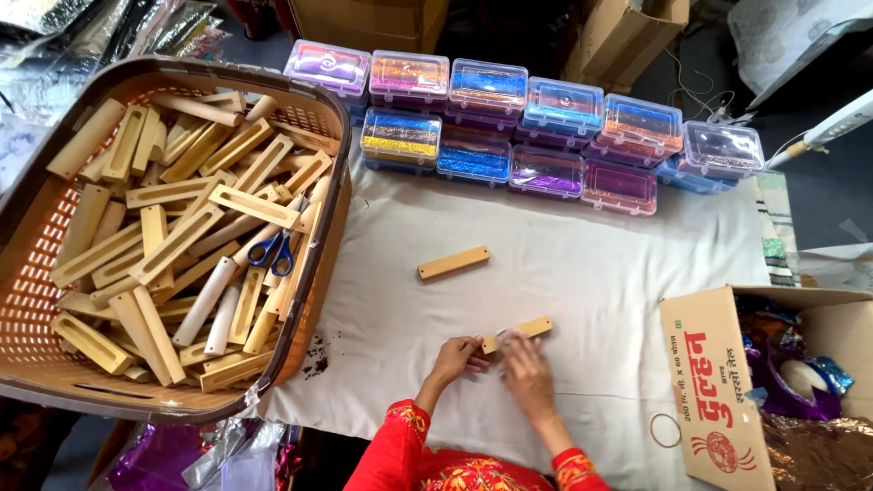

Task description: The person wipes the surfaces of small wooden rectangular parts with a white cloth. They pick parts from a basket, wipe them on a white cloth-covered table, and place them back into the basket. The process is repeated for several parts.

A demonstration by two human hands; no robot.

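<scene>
Nearest the camera, two red embroidered sleeves (400, 455) are reaching up from the bottom edge. The left hand (457, 358) is lying on a white cloth (582, 273) covering the surface, and its grip is pinching the near end of a small wooden block (518, 334). The right hand (527, 375) is resting just beside it, fingers bunched over the middle of the same block; whether that grip is pinching something small against the wood, I cannot tell. The block is lying flat on the cloth, tilted slightly, its far end sticking out past both hands.

To the right, an open cardboard box (718, 382) is sitting at the cloth's edge, holding shiny purple and gold wrapping, and a rubber band (665, 430) is lying on the cloth just beside it. A little farther up the cloth, well apart from the hands, a second wooden block (453, 263) is lying alone.

On the left, a big brown basket (338, 209) is standing heaped with many more slotted wooden blocks, and a pair of blue-handled scissors (273, 251) is lying on top of the pile. Farthest away, a double row of clear plastic boxes (509, 136) with coloured glittery contents is lining the back of the cloth.
</scene>
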